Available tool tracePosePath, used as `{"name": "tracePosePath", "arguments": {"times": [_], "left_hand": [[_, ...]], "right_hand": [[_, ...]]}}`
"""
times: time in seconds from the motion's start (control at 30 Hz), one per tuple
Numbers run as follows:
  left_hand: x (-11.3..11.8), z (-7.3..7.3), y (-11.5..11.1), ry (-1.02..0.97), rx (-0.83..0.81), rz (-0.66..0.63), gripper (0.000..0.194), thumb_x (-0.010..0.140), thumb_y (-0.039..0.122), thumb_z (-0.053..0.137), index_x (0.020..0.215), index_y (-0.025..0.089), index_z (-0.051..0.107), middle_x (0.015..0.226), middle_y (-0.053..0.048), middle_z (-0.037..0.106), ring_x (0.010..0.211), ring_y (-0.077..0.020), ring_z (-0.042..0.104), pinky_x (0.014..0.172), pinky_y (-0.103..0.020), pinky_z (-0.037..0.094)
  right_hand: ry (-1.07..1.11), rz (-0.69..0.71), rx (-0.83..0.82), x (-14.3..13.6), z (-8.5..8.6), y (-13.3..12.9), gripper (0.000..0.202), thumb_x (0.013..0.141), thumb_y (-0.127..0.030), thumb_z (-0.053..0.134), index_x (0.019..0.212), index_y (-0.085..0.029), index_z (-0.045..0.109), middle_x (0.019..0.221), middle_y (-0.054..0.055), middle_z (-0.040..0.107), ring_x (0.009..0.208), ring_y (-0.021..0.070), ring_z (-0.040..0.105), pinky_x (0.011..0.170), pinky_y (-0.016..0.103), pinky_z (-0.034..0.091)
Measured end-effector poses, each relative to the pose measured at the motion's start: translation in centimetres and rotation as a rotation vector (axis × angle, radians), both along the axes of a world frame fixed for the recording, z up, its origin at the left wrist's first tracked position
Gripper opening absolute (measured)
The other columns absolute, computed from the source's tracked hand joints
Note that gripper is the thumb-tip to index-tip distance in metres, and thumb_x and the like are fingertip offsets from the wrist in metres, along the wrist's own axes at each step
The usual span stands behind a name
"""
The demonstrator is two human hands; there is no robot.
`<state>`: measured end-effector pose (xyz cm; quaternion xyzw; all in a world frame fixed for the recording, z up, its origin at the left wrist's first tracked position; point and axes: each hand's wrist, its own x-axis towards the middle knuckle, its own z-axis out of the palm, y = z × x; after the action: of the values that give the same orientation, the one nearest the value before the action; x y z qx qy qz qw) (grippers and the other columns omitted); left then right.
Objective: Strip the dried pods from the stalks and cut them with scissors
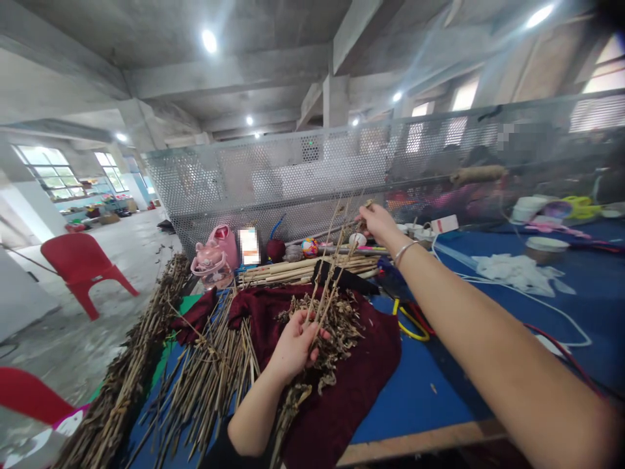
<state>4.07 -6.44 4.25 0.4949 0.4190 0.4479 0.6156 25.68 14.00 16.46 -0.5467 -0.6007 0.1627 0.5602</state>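
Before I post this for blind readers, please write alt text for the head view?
A person's left hand grips dried stalks above dry leaves on a dark red cloth; the right hand is raised near their upper ends. More stalks lie farther left on the blue table, before a perforated metal panel.

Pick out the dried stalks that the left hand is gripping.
The few thin stalks slanting up from the left hand; the loose pile lies left of that hand, the leafy bundle farther left, neither held.

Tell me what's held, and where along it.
The left hand grips stalks below their upper tips; what the right hand holds, if anything, is unclear.
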Motion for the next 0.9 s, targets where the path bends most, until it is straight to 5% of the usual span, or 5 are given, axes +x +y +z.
{"name": "tracePosePath", "arguments": {"times": [0.2,0.47,0.6,0.73,0.9], "left_hand": [[-0.1,-0.3,-0.1,-0.002,-0.036,0.016,0.043,0.071,0.052,0.056,0.091,0.022,0.034,0.077,0.003,0.059,0.031,0.0001,0.033,0.029,-0.013,0.019],[-0.1,-0.4,-0.2,-0.001,-0.033,0.115,0.035,0.077,0.047,0.052,0.092,0.022,0.033,0.070,0.006,0.056,0.028,0.0008,0.027,0.028,-0.014,0.016],[-1.5,0.5,-0.3,-0.007,-0.019,0.217,0.030,0.079,0.043,0.051,0.094,0.022,0.035,0.070,0.006,0.055,0.029,0.0011,0.029,0.029,-0.012,0.016],[-4.1,2.3,-0.8,-0.012,-0.003,0.335,0.030,0.077,0.042,0.054,0.094,0.023,0.036,0.071,0.006,0.055,0.030,0.0014,0.029,0.030,-0.011,0.015],[-7.4,4.9,-0.9,0.008,0.060,0.476,0.027,0.078,0.039,0.054,0.092,0.022,0.039,0.071,0.006,0.056,0.032,0.0013,0.031,0.031,-0.010,0.018]], "right_hand": [[-0.073,-0.115,-0.006,-0.9,-2.0,0.0,0.061,0.086,-0.060,0.024,0.068,-0.013,0.059,0.040,-0.002,0.040,0.037,0.0127,0.041,0.042,0.025,0.032],[-0.320,-0.117,0.054,-3.0,-3.3,-3.5,0.058,0.087,-0.059,0.023,0.049,-0.020,0.042,0.046,0.001,0.044,0.052,0.0145,0.045,0.052,0.026,0.029],[-0.453,0.000,0.010,-4.5,-4.4,-6.2,0.057,0.090,-0.052,0.016,0.051,-0.020,0.041,0.050,0.003,0.048,0.055,0.0160,0.048,0.054,0.026,0.030],[-0.622,0.198,-0.078,-5.6,-5.8,-7.8,0.044,0.083,-0.049,0.043,0.051,-0.019,0.049,0.055,0.004,0.056,0.059,0.0185,0.053,0.059,0.027,0.034],[-0.718,0.425,-0.053,-10.1,-6.3,-12.2,0.036,0.078,-0.050,0.053,0.087,-0.016,0.060,0.090,0.011,0.064,0.081,0.0214,0.057,0.070,0.029,0.039]]}}
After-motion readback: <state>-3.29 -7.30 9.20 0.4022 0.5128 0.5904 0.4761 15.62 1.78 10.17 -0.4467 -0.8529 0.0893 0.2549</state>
